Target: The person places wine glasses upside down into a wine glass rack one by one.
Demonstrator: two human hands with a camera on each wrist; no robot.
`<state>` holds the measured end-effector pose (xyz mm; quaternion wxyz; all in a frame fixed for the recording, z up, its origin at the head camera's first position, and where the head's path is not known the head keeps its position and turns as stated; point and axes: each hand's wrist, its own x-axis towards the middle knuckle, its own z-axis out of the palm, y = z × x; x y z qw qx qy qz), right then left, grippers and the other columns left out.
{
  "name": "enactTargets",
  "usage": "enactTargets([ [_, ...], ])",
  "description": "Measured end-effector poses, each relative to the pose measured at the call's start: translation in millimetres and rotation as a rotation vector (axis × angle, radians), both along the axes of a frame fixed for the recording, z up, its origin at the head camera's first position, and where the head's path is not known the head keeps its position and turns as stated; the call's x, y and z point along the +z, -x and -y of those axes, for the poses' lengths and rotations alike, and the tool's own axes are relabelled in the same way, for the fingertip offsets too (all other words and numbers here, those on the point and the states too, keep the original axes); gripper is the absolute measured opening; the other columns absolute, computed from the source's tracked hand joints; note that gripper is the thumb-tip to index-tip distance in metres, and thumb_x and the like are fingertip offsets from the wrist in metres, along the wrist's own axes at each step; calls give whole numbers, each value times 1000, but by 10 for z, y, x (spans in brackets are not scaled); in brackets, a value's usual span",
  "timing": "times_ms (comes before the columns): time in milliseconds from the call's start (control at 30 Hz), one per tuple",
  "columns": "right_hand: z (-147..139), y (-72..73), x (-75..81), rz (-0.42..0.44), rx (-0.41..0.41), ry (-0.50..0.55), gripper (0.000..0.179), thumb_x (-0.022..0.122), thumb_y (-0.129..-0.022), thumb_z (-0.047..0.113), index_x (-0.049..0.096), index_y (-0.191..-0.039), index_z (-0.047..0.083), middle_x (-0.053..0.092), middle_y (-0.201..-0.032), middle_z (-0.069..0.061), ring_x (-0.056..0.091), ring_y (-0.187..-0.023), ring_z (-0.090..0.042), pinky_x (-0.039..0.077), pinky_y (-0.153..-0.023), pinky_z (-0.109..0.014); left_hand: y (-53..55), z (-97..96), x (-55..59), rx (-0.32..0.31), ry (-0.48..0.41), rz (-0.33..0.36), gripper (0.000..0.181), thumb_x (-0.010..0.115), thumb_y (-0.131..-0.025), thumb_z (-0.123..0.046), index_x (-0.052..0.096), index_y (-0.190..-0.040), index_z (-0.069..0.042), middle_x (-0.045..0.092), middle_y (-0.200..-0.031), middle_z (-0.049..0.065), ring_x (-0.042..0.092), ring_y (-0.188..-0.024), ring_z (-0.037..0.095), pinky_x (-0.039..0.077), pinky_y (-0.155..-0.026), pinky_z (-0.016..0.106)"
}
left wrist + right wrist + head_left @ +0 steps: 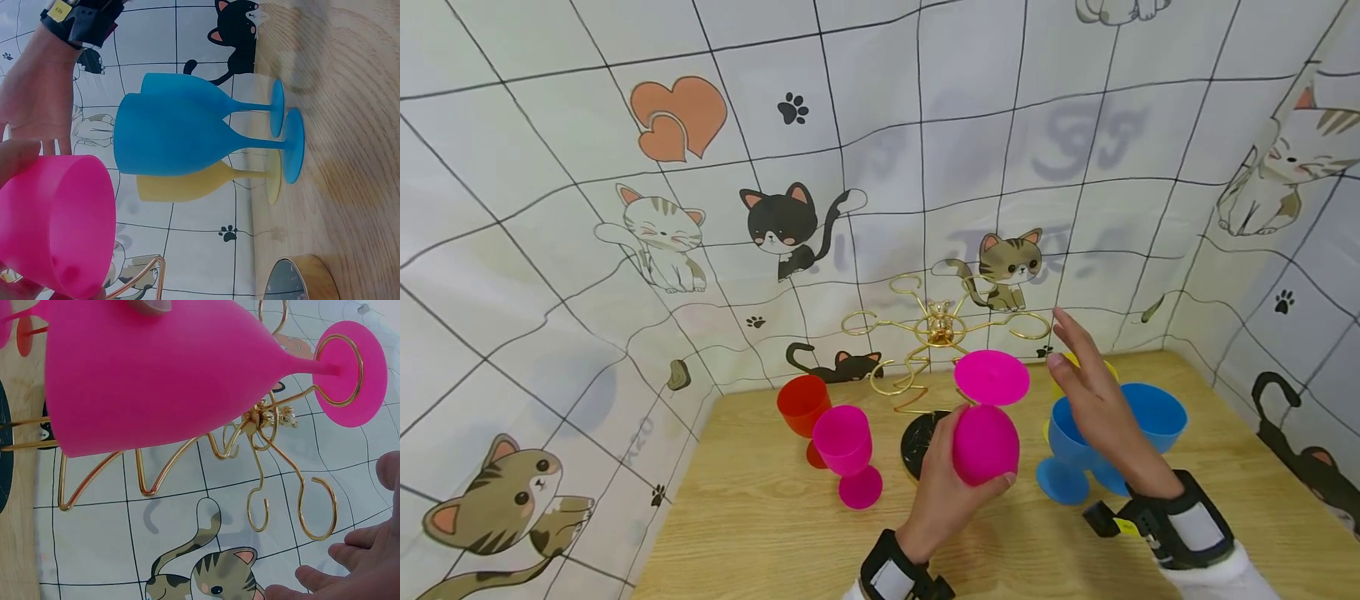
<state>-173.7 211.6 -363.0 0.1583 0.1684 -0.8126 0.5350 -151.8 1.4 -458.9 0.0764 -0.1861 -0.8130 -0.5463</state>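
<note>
My left hand (943, 483) grips a pink plastic goblet (987, 446) by its bowl. The goblet is upside down, its round foot uppermost. In the right wrist view a ring-shaped hook of the gold wire rack (253, 419) curves around the stem just below the foot. My right hand (1097, 408) is held up to the right of the goblet, fingers extended and holding nothing. In the head view it overlaps two blue goblets (1157, 412), which stand upright on the table together with a yellow goblet (181, 187).
Left of the rack, a red goblet (803, 404) and another pink goblet (842, 442) stand upright. The rack's round black base (916, 446) rests on the wooden table (760, 533). Cat-print cloth (880, 100) hangs behind and along both sides.
</note>
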Motion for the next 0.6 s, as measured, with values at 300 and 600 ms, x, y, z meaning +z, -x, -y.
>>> enactTargets([
  [300, 34, 64, -3, 98, 77, 89, 57, 35, -107, 30, 9, -158, 32, 10, -165, -12, 8, -150, -44, 14, -107, -79, -13, -7, -49, -15, 33, -20, 92, 82, -76, -43, 28, -150, -38, 47, -140, -8, 54, -119, 16, 55, -86, 32],
  [600, 102, 75, 9, 106, 68, 131, 56, 37, -106, 36, 14, -158, 32, 15, -164, -11, 11, -149, -43, 15, -110, -77, -34, 7, -52, -57, 24, -22, 92, 80, -78, -42, 27, -152, -27, 46, -141, -6, 53, -121, 17, 55, -87, 33],
])
